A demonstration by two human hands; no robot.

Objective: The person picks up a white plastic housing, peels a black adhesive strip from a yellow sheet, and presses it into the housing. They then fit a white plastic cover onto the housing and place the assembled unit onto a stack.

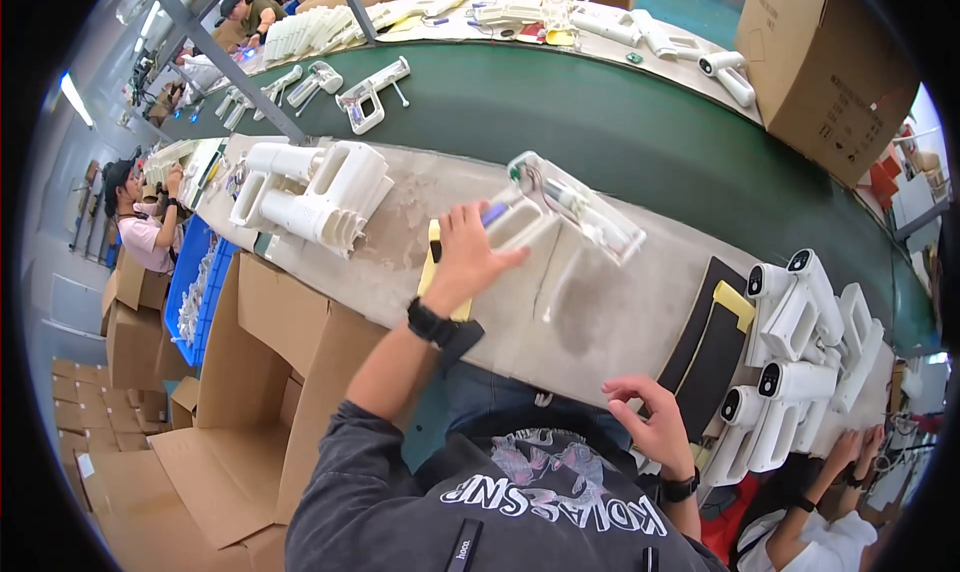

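Note:
My left hand [467,257] has its fingers round the left end of a white plastic appliance housing [600,228], with the thumb spread away. The housing lies open, showing wires, a small green board and a purple-blue cylinder [494,214] near my fingertips. A thin white stalk [548,307] hangs down from it over the bench. Something yellow [434,247] lies under my left hand, partly hidden by it. My right hand [652,419] hovers near my body at the bench's front edge, fingers apart, holding nothing. A black mat [690,347] with a yellow piece [735,304] lies beyond it.
White handheld units [790,382] crowd the bench's right end; stacked white housings [315,192] stand left. A green conveyor belt [640,152] carries open housings [372,97]. An open cardboard box [240,432] sits below left. Another person's hands [855,447] show at lower right.

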